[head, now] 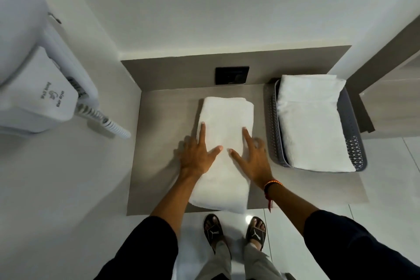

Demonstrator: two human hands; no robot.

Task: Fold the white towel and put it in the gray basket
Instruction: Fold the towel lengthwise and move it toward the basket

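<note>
A white towel (pixel 225 118), folded into a long narrow rectangle, lies on the grey-brown shelf (pixel 163 143) in front of me. My left hand (pixel 196 153) rests flat on its left edge with fingers spread. My right hand (pixel 254 157) rests flat on its right edge, also spread. Neither hand grips the cloth. To the right stands the gray perforated basket (pixel 272 129), which holds another folded white towel (pixel 311 120).
A wall-mounted white hair dryer (pixel 38 88) with a coiled cord hangs at the left. A black socket plate (pixel 231 75) sits on the back panel behind the towel. A wooden unit (pixel 386 98) rises right of the basket. My feet in sandals stand on the tiled floor below.
</note>
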